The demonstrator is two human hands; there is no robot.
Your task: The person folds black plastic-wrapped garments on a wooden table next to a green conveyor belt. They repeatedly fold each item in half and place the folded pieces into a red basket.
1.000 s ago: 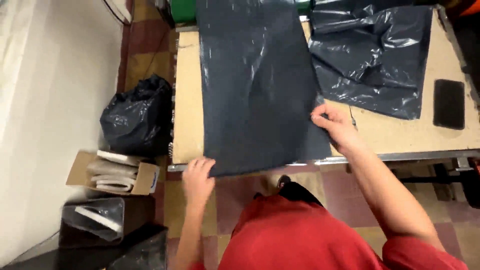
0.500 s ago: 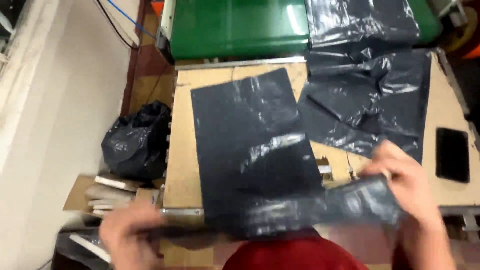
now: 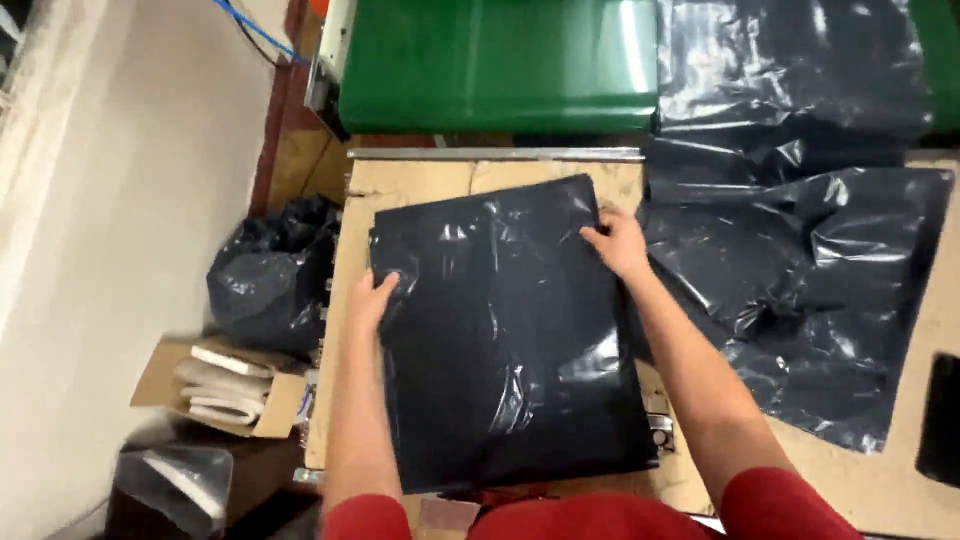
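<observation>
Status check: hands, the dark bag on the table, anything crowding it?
Left hand and right hand flat on folded black bag. Bag on table. Loose black sheets beside its right edge.

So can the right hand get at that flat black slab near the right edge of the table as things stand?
Probably yes. The right hand rests on the folded black bag, and only loose black plastic sheets lie flat between it and the black slab; nothing upright blocks the way.
</observation>
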